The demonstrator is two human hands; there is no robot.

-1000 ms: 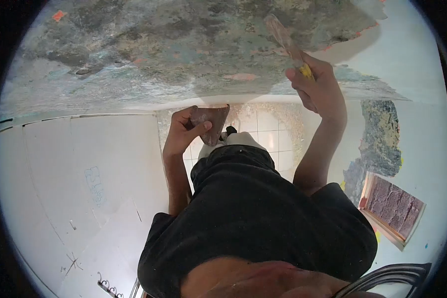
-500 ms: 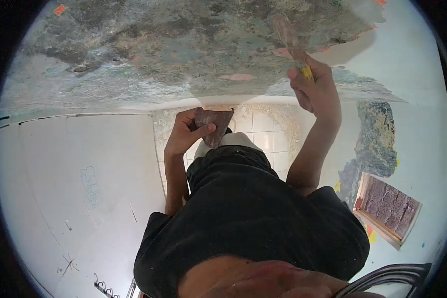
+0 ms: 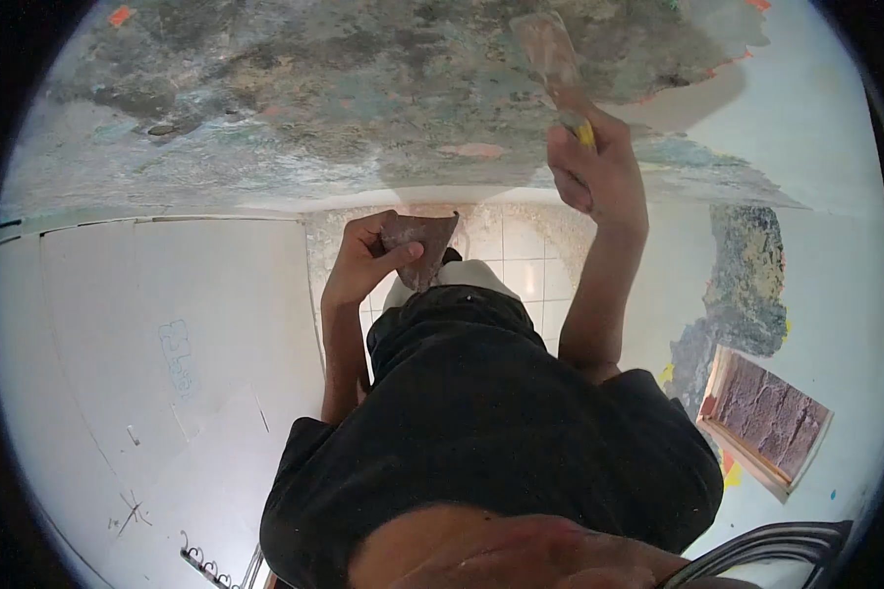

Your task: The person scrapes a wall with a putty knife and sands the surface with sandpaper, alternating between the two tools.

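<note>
At the upper right of centre, your right hand [image 3: 604,177] has its fingers wrapped around the yellow-marked handle of a scraper [image 3: 548,51], its blade angled up and left over the mottled wall [image 3: 363,93]. Blade contact with the surface: cannot tell. Left of centre, your left hand [image 3: 359,265] pinches a brown sheet [image 3: 419,243], thumb on the near face, fingers mostly behind; the sheet narrows toward its lower end. Beyond it, the tiled floor [image 3: 524,270]. Lower right: a framed opening [image 3: 771,410], tilted in view, beside a dark, rough patch [image 3: 746,275].
</note>
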